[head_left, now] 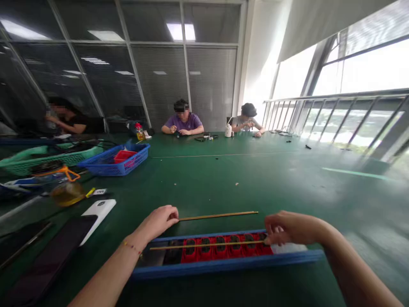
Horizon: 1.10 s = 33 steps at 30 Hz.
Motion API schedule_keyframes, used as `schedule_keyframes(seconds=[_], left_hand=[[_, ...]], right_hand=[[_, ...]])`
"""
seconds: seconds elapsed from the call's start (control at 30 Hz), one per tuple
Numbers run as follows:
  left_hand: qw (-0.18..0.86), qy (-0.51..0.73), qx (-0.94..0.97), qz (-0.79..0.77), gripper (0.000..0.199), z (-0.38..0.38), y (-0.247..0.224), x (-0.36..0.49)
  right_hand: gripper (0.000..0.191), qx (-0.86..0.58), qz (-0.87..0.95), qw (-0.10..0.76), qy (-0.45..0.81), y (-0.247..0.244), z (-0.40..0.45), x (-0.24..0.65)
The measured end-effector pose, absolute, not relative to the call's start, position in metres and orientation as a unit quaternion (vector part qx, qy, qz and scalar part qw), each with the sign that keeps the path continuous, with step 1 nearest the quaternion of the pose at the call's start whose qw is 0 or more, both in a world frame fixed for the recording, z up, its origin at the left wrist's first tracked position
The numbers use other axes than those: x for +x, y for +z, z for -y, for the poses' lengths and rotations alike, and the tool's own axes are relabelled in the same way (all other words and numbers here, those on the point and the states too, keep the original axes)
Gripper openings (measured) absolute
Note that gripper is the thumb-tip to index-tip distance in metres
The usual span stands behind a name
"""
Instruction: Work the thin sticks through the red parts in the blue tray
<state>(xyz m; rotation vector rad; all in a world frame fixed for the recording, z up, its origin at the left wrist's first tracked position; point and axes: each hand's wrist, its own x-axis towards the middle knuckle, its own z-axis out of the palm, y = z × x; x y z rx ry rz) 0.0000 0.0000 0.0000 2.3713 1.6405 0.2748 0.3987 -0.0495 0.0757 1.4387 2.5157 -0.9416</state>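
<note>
My left hand is closed, its fingertips on the left end of a thin yellowish stick just beyond a long tray. My right hand pinches the right end of another thin yellowish stick, which stretches leftward over the tray. The long blue tray lies crosswise in front of me. Inside it, a row of red holders carries dark round pieces. Under my right hand, a whitish piece fills the tray's right end.
To the left are a dark phone, a white device, a jar of amber liquid, a blue basket with a red box, and a green basket. Several people sit across the green table.
</note>
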Motion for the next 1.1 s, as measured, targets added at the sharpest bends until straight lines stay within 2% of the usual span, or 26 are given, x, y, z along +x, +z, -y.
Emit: schedule_keyframes(seconds=[0.13, 0.3, 0.4, 0.6, 0.83, 1.1], left_hand=[[0.123, 0.094, 0.813, -0.561, 0.014, 0.000, -0.001, 0.000], [0.133, 0.094, 0.812, -0.561, 0.014, -0.002, -0.005, -0.002], [0.143, 0.090, 0.808, -0.565, 0.015, -0.003, -0.005, -0.003], [0.136, 0.089, 0.804, -0.572, 0.021, -0.001, -0.002, 0.000], [0.146, 0.104, 0.795, -0.579, 0.047, 0.004, 0.006, 0.006], [0.146, 0.085, 0.805, -0.569, 0.036, 0.001, 0.001, 0.001]], right_hand=[[0.043, 0.444, -0.841, 0.020, -0.310, 0.077, 0.047, 0.397], [0.044, 0.435, -0.841, -0.106, -0.303, 0.093, 0.047, 0.401], [0.039, 0.463, -0.826, -0.143, -0.289, 0.096, 0.045, 0.415], [0.043, 0.505, -0.815, -0.109, -0.264, 0.073, 0.029, 0.432], [0.043, 0.512, -0.818, -0.068, -0.253, 0.034, 0.010, 0.421], [0.027, 0.499, -0.835, -0.091, -0.213, 0.011, 0.002, 0.403]])
